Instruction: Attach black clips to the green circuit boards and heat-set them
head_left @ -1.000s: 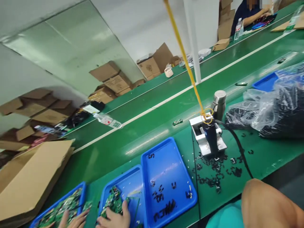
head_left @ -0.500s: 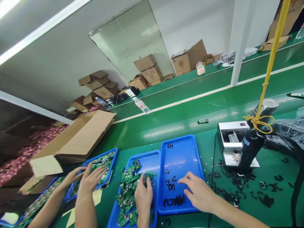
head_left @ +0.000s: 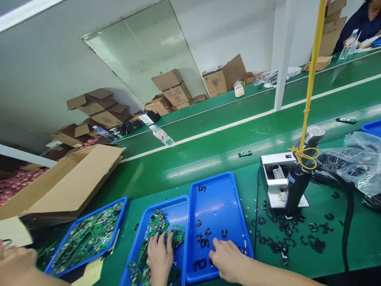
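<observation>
L hand (head_left: 160,258) half-closed on green PCBs (head_left: 154,226) in blue tray (head_left: 172,200) — R hand (head_left: 228,259) loosely open, resting on next tray (head_left: 214,206) by black clips (head_left: 204,242) — can't tell if holding any.

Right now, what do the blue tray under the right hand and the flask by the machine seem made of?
The blue tray looks like moulded plastic: glossy, evenly coloured, rounded corners. The flask looks like brushed stainless steel, going by its grey metallic sheen.
</observation>
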`<state>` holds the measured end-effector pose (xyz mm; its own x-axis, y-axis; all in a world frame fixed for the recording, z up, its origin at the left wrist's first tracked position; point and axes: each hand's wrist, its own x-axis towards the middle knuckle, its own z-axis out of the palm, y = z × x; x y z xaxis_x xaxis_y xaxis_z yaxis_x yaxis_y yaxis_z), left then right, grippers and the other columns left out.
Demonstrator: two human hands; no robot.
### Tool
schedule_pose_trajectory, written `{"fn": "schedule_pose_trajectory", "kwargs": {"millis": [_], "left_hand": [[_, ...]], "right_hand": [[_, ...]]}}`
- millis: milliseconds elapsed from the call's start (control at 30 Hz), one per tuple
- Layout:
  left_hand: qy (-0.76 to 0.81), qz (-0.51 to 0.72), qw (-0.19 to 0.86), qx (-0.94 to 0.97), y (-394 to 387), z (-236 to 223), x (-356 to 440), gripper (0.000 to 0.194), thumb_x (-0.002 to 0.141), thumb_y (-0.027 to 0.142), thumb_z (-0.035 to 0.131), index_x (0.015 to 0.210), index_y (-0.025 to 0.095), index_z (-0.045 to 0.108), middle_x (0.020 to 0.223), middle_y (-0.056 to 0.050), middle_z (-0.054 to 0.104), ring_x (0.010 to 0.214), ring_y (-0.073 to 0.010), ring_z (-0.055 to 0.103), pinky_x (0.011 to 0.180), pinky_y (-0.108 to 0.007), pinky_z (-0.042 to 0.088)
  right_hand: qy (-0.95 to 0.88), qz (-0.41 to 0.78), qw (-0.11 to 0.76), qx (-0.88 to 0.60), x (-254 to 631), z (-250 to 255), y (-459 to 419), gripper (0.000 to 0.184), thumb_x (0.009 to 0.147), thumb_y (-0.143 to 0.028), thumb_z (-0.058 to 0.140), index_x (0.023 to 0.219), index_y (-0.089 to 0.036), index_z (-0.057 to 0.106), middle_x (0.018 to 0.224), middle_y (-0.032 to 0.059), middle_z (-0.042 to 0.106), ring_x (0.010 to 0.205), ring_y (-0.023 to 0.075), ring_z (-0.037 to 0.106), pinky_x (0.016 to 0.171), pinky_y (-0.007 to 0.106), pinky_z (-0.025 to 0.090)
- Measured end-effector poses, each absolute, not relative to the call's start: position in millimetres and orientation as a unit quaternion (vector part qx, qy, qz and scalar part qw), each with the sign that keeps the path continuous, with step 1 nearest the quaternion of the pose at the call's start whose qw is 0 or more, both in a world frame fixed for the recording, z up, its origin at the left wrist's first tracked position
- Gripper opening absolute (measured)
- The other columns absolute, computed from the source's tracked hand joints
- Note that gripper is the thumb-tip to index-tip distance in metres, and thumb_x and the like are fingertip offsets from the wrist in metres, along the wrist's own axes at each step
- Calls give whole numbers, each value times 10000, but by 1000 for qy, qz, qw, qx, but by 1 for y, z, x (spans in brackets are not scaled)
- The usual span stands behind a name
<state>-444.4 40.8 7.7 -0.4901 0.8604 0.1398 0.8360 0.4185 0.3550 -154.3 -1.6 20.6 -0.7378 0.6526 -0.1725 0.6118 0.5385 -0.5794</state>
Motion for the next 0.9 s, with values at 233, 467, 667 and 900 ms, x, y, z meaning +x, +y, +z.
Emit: {"fn": "schedule_pose_trajectory", "kwargs": {"millis": [233,467,667,900], "left_hand": [[822,317,9,474,34,26,-425,282,727,506,557,741,229,606,1242,-248,685,1289,-447,591,1139,-561,419],[796,494,38,349,28,61,-387,381,772,578,631,938,266,490,908,-108,763,945,-392,754,894,-596,574],[649,642,309,265,17,76,-311,562,654,687,844,846,235,571,682,38,726,483,-161,637,481,-284,565],[592,631,469,178,4,58,-263,567,617,638,908,774,220,558,598,79,649,380,-75,472,355,-188,412]], "right_hand": [[-886,280,36,-367,-139,22,0,343,866,-149,638,1207,-116,646,1343,251,616,1131,353,702,847,415,599],[-887,286,50,-359,-150,16,-3,326,752,-114,721,1078,-98,714,1188,244,677,1044,361,708,773,418,619],[-859,327,79,-387,-164,-4,-5,326,729,-111,713,1053,-90,739,1215,270,655,1096,391,674,823,456,606],[-772,432,211,-416,-149,-7,3,288,707,-55,671,949,-156,789,1043,137,714,971,280,693,839,341,563]]}}
